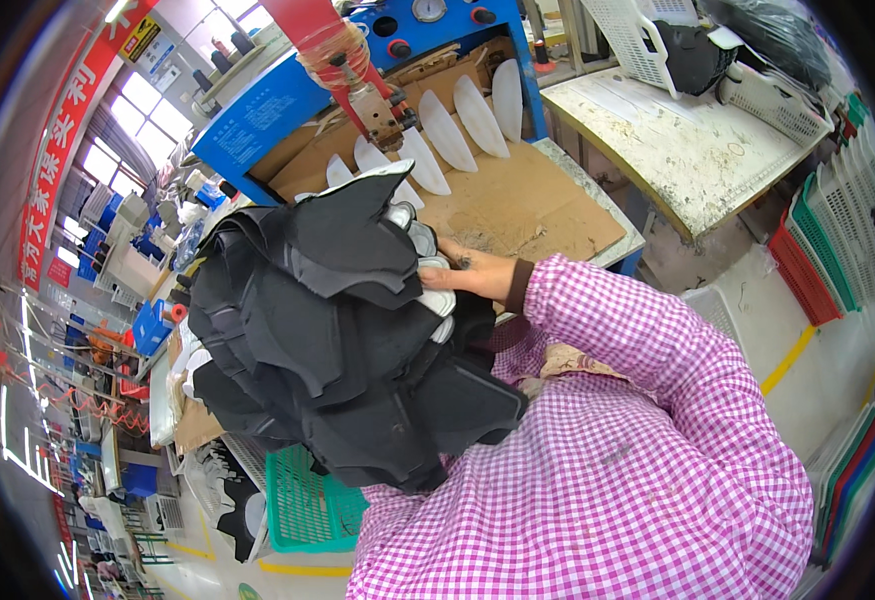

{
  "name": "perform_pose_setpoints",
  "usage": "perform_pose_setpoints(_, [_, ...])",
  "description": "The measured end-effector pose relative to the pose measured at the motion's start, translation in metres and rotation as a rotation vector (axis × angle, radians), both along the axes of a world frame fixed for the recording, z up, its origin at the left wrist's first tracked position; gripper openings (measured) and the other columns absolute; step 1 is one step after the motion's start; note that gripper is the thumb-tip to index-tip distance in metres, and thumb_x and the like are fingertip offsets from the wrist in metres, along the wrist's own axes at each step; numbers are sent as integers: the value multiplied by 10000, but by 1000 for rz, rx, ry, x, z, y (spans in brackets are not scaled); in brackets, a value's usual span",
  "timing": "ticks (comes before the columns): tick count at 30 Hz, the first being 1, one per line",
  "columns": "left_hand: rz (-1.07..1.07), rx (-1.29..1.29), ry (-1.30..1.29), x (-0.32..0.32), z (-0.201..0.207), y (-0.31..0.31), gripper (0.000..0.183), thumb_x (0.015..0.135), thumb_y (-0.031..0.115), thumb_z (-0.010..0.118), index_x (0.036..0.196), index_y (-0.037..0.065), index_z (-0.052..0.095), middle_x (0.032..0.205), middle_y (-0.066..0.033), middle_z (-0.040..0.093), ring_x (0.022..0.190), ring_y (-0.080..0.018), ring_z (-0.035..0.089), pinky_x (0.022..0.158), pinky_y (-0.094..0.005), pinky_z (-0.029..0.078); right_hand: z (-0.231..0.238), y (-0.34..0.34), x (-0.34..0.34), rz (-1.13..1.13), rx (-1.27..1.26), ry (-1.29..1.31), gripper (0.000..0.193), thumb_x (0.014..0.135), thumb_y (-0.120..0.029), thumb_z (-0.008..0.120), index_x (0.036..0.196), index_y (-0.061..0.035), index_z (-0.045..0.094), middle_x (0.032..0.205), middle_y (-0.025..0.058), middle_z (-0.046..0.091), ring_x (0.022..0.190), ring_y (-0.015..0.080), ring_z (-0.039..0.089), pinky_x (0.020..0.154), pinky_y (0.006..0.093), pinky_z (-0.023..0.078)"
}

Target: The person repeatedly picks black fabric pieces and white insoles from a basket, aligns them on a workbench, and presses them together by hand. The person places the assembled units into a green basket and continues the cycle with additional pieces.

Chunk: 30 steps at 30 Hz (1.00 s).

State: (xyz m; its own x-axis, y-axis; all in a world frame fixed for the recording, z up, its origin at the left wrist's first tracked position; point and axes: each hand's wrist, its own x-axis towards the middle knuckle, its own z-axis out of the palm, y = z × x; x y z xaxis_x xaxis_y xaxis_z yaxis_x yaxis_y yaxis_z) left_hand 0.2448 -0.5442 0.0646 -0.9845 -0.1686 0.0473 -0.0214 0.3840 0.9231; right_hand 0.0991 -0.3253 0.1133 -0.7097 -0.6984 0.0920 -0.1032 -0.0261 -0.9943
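A big bundle of black, curved, flat-cut pieces (357, 245), stacked in overlapping layers, is held up against the front of my body. They look like soft shoe-upper parts; their exact kind is not clear. Pale grey-white rounded ends (435, 276) stick out along the bundle's right side. My right hand (469, 272) grips the bundle at that side, the fingers closed around its edge. The bundle covers my left hand, and a bit of checked sleeve shows behind it.
Ahead stands a blue machine (257, 135) with a row of white half-moon pieces (447, 135) on its cardboard-covered bed (547, 205). A worn table (687, 140) holds white baskets (632, 45) at right. Green basket (302, 505) lies below left; stacked crates (807, 260) stand far right.
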Motion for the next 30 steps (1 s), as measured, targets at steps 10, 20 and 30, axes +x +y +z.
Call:
perform_pose_setpoints(10, [-58, -449, -47, -61, -66, 3, 266, 864, 140, 526, 1073, -17, 574, 1008, -158, 654, 921, -267, 642, 791, -368, 504, -4, 35, -89, 62, -185, -134, 617, 737, 33, 703, 1307, -45, 479, 1114, 60, 625, 945, 130, 590, 845, 261, 470])
perform_pose_setpoints(20, [-372, -746, -163, -12, -62, -8, 211, 849, 82, 548, 1025, -9, 622, 985, -143, 667, 917, -262, 642, 792, -368, 497, -65, 121, -159, 47, 713, 450, 604, 704, 31, 687, 1276, -83, 530, 1069, 92, 658, 963, 194, 620, 848, 313, 478])
perform_pose_setpoints(30, [-149, -733, 346, -73, 91, -28, 667, 702, -86, 597, 1333, -14, 394, 1325, -202, 472, 1250, -304, 455, 1044, -347, 348, -82, 123, -115, -650, 589, 609, 280, 802, -34, 609, 1081, -59, 615, 975, 139, 653, 902, 274, 614, 812, 356, 470])
